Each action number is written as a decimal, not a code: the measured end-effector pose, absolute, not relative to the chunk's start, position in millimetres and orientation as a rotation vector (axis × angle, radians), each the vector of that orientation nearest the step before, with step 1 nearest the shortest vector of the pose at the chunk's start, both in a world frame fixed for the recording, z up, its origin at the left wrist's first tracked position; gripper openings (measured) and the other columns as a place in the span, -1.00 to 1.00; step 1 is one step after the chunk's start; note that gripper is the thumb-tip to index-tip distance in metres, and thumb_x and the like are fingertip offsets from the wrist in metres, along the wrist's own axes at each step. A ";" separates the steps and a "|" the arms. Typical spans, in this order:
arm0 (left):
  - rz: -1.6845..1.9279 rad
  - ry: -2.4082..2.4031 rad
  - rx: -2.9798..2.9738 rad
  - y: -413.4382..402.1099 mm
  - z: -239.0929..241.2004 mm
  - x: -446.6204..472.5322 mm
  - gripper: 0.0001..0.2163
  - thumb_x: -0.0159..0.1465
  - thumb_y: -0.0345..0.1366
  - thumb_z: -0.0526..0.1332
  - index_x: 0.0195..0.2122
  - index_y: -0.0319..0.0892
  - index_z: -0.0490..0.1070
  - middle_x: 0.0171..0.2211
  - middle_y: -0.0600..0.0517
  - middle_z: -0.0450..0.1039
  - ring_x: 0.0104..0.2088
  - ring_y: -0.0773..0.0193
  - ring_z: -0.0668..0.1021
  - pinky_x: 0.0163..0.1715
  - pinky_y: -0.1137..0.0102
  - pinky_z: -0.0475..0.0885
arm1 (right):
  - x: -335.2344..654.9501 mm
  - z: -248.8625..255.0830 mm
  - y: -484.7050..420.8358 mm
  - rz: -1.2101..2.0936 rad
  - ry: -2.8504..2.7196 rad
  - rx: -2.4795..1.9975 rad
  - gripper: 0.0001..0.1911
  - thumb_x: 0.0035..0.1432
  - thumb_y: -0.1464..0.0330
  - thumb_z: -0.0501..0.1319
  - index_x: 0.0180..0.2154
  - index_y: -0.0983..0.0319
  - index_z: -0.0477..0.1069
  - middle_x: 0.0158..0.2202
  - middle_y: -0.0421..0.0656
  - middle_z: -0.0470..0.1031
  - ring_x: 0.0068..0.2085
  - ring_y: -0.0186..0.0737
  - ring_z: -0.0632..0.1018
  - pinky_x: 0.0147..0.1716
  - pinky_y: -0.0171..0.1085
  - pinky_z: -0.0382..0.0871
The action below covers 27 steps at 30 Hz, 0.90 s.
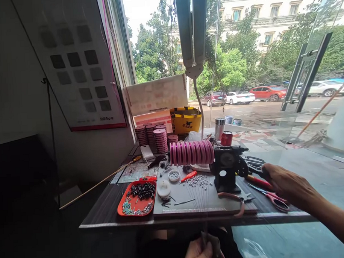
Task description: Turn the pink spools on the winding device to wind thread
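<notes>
A black hand-cranked winder [226, 164] stands on the board, with a row of pink spools [191, 152] on its shaft. My right hand [289, 183] is closed at the winder's crank, to the right; its fingers hide the handle. Low in front, below the table edge, my left hand [200, 251] is closed, pinching a greyish cloth [212, 242]. Thin lines [201, 203] run down over the board from the spools toward this hand. Small silvery beads [200, 181] lie among the lines.
A red tray [121, 210] holds dark and silvery small parts. Pliers [242, 198] and scissors [276, 202] lie right of the winder. Stacked spools [160, 140], a yellow bag [185, 121] and a red can [226, 138] stand behind. A lamp arm [194, 70] hangs above.
</notes>
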<state>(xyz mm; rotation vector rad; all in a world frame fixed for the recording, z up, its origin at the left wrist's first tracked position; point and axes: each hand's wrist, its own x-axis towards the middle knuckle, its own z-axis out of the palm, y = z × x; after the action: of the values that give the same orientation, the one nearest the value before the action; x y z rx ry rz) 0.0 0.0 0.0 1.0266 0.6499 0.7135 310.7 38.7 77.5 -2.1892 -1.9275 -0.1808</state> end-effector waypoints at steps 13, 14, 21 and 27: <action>0.706 0.530 0.863 6.3 35.4 4.0 -0.54 0.00 0.08 0.20 -0.42 -0.31 0.24 -0.62 -0.03 0.40 -0.71 0.43 0.40 -0.73 0.61 0.23 | 306.6 105.9 38.6 -0.148 -1.896 -2.271 -0.93 0.18 0.39 -0.12 -0.36 0.24 0.04 -0.38 -0.10 0.29 -0.37 -0.25 0.34 -0.43 -0.34 0.08; 0.703 0.521 0.875 6.2 30.3 4.4 -0.54 0.01 0.08 0.20 -0.43 -0.31 0.24 -0.62 -0.03 0.40 -0.72 0.44 0.39 -0.74 0.60 0.22 | 306.0 105.2 37.6 -0.129 -1.889 -2.270 -0.94 0.17 0.40 -0.11 -0.37 0.23 0.05 -0.37 -0.09 0.29 -0.37 -0.24 0.35 -0.43 -0.34 0.09; 0.694 0.539 0.965 11.7 -32.7 1.5 -0.48 -0.04 0.17 0.18 -0.53 -0.30 0.22 -0.72 0.01 0.29 -0.82 0.52 0.20 -0.84 0.57 -0.11 | 305.0 86.3 33.0 -0.077 -1.891 -2.207 -0.93 0.10 0.43 -0.13 -0.38 0.23 0.08 -0.39 -0.09 0.31 -0.38 -0.23 0.37 -0.45 -0.33 0.12; 0.750 0.649 0.891 20.4 -49.0 -2.7 -0.52 -0.03 0.10 0.22 -0.46 -0.30 0.25 -0.63 0.11 0.18 -0.69 0.56 0.23 -0.72 0.55 -0.06 | 308.2 74.5 35.3 -0.072 -1.857 -2.137 -0.83 0.08 0.30 -0.15 -0.37 0.22 0.12 -0.39 -0.06 0.33 -0.38 -0.18 0.38 -0.45 -0.29 0.14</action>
<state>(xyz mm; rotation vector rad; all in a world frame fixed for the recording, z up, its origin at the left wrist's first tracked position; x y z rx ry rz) -2.7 20.4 -49.0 0.8914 0.6486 0.7497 308.2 35.3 74.5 -2.1368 -1.8572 -0.0717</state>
